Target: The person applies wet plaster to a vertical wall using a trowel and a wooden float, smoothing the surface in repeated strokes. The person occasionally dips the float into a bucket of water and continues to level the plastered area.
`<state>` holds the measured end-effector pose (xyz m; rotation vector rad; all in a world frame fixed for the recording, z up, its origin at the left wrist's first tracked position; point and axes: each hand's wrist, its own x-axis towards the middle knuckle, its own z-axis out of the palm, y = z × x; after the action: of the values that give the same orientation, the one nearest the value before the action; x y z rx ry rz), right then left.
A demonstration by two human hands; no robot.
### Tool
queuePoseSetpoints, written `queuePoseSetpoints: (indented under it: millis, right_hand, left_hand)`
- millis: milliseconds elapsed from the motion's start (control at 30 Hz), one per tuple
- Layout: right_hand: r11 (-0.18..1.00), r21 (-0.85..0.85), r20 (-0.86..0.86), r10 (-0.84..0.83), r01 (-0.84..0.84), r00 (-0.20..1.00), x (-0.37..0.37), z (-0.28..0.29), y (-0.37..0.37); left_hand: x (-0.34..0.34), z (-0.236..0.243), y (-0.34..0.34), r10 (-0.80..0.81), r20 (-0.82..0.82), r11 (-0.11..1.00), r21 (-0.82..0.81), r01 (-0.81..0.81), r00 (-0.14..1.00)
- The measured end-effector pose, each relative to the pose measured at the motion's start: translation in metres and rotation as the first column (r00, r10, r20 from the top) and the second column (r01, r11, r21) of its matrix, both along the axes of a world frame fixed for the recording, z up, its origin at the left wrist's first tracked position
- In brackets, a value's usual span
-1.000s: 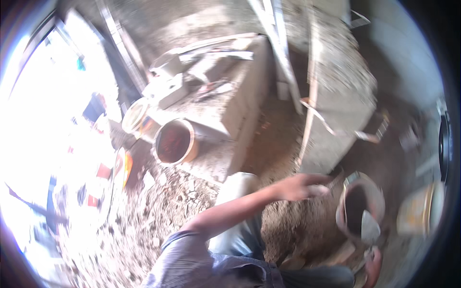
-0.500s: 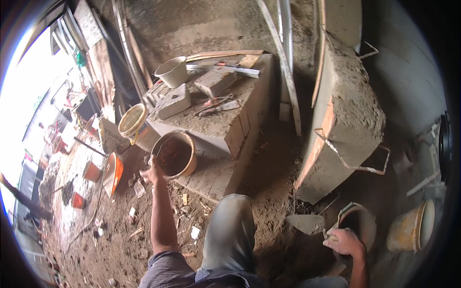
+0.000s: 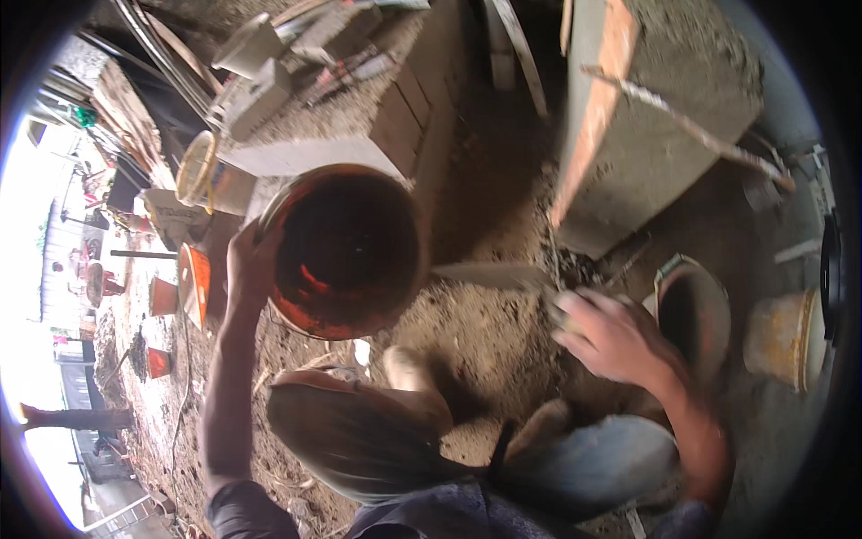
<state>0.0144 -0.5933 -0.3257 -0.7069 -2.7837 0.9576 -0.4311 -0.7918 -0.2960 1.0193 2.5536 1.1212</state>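
My left hand (image 3: pixel 250 269) grips the rim of an orange-brown bucket (image 3: pixel 417 235), lifted and tipped so its dark mouth faces me. Inside, the wall shows orange low down; the bottom is too dark to make out. My right hand (image 3: pixel 615 340) is closed around the handle of a pointing trowel, its flat blade (image 3: pixel 489 274) stretching left towards the bucket. Just right of that hand, a second bucket (image 3: pixel 709 310) with a wire handle stands on the ground. My bent knees are below, between the two arms.
A block platform (image 3: pixel 305 154) at the upper left carries loose blocks, hand tools and a pale bucket (image 3: pixel 247 47). A rusty bar (image 3: pixel 691 126) juts from the concrete mass (image 3: pixel 646 171). A stained bucket (image 3: pixel 779 341) stands far right. Orange basins and rubble lie left.
My left hand has taken hold of the bucket beside the platform and raised it nearer. My right hand has brought the trowel up and left from beside the other bucket. The view has shifted.
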Motion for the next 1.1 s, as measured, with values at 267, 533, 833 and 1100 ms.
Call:
queuePoseSetpoints:
  millis: [267,533,833,1100]
  right_hand:
    - [0.783,0.582,0.452,-0.084,-0.222,0.888,-0.082,-0.142,-0.014]
    - [0.902,0.427,0.139,0.001,-0.061,0.99,-0.037,-0.249,-0.066]
    - [0.833,0.54,0.462,-0.416,0.124,0.783,-0.056,-0.229,-0.041]
    - [0.965,-0.123,0.586,0.261,-0.234,0.767,-0.055,-0.213,-0.078]
  left_hand:
    - [0.158,-0.15,0.092,-0.32,-0.002,0.869,-0.398,0.293,0.947]
    - [0.178,-0.208,0.116,-0.508,0.029,0.823,-0.279,0.495,0.861]
    - [0.187,-0.196,0.159,-0.557,0.639,0.72,0.053,0.692,0.531]
    - [0.211,-0.209,0.15,-0.586,0.59,0.754,0.148,0.639,0.555]
